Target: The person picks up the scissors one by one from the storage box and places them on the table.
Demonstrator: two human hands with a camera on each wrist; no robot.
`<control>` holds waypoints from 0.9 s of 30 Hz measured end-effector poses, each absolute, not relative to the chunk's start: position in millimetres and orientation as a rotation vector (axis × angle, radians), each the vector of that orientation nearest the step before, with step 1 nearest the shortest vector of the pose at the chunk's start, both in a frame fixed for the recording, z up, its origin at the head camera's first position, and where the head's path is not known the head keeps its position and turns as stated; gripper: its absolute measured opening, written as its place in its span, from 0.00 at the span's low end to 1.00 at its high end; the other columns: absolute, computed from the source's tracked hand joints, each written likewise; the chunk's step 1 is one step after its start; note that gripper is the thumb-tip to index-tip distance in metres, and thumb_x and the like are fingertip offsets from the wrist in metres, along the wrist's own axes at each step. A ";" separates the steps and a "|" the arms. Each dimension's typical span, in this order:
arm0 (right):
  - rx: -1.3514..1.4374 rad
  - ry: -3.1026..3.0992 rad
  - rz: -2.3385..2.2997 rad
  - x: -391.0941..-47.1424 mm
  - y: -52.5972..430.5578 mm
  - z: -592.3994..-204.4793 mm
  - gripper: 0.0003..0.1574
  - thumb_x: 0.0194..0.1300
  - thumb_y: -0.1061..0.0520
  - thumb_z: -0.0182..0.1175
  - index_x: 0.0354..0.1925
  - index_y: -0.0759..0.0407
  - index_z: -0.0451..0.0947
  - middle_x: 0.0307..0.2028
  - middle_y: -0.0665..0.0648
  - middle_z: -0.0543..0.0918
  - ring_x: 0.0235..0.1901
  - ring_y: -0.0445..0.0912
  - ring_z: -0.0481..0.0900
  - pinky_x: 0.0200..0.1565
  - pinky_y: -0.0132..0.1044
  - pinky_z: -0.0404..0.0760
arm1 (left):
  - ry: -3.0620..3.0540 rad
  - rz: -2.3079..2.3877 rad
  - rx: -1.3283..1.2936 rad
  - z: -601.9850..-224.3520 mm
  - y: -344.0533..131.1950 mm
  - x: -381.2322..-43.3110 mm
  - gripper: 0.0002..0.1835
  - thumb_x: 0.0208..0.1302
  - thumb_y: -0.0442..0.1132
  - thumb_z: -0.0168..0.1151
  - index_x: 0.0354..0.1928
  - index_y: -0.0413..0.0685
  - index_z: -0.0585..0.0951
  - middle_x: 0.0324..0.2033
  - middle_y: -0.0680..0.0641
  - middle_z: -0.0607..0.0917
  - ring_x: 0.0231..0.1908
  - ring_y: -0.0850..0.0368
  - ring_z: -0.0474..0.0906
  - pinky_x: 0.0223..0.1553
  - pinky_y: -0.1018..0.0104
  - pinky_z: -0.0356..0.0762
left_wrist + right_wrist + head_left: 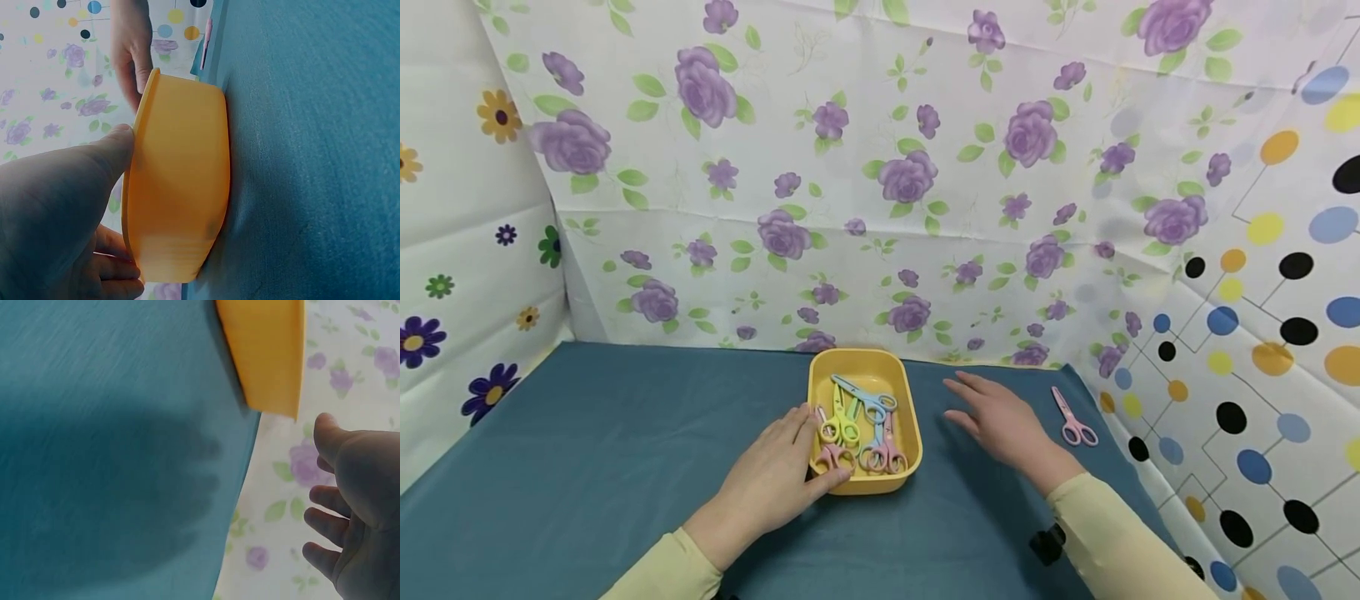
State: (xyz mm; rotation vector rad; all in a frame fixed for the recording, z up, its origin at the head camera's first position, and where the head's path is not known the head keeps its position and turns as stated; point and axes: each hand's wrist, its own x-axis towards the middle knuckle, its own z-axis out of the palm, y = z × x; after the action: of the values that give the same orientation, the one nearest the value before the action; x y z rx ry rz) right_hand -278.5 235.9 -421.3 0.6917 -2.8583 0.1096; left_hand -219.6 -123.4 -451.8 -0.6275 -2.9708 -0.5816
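A yellow plastic tray [913, 433] stands on the blue cloth with several child-size scissors inside. Among them are light blue scissors [867, 397], yellow-green scissors [839, 423] and pink scissors [835, 457]. My left hand [775, 471] touches the tray's left side and front corner, thumb on the front rim. The left wrist view shows the tray's outer wall [178, 169] beside that hand. My right hand [1000, 421] hovers above the cloth, right of the tray, fingers spread and holding nothing. One more pair of pink scissors [1072, 423] lies on the cloth farther right.
Blue cloth [625, 450] covers the table. A flowered curtain [850, 208] rises along the back edge, with a dotted sheet [1262, 375] on the right and another flowered sheet [467, 250] on the left. My right hand casts a shadow on the cloth.
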 end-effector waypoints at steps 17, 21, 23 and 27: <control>0.941 -2.833 0.089 -285.0 183.0 -413.1 0.34 0.83 0.45 0.64 0.79 0.54 0.76 0.76 0.64 0.76 0.75 0.62 0.74 0.74 0.62 0.74 | -2.965 -0.574 -0.627 -453.3 -123.9 -219.1 0.54 0.76 0.70 0.65 0.83 0.32 0.65 0.83 0.30 0.63 0.82 0.33 0.60 0.81 0.37 0.60; 0.994 -2.834 0.091 -284.4 172.0 -409.4 0.33 0.82 0.47 0.67 0.78 0.54 0.78 0.75 0.66 0.77 0.74 0.62 0.75 0.74 0.62 0.74 | -2.960 -0.569 -0.632 -453.4 -124.4 -219.3 0.54 0.76 0.70 0.65 0.83 0.31 0.66 0.82 0.30 0.64 0.82 0.33 0.61 0.81 0.36 0.61; 1.018 -2.838 0.077 -284.2 166.1 -407.9 0.33 0.82 0.47 0.67 0.77 0.54 0.78 0.75 0.66 0.77 0.74 0.62 0.75 0.74 0.61 0.74 | -2.956 -0.569 -0.635 -453.1 -124.5 -219.1 0.54 0.76 0.70 0.65 0.83 0.31 0.66 0.82 0.30 0.64 0.82 0.33 0.61 0.80 0.36 0.61; 1.049 -2.850 0.033 -285.1 156.2 -408.8 0.32 0.82 0.45 0.66 0.77 0.54 0.79 0.74 0.65 0.78 0.73 0.61 0.76 0.75 0.59 0.74 | -2.958 -0.576 -0.635 -453.3 -124.0 -218.7 0.54 0.76 0.70 0.65 0.83 0.32 0.66 0.82 0.30 0.64 0.81 0.33 0.61 0.80 0.36 0.62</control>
State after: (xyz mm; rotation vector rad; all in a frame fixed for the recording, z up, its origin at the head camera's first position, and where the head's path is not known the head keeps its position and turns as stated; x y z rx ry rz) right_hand -285.1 156.2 -408.8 1.0492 -2.8500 0.0326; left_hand -218.7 -124.0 -453.3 -0.6351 -2.9576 -0.5763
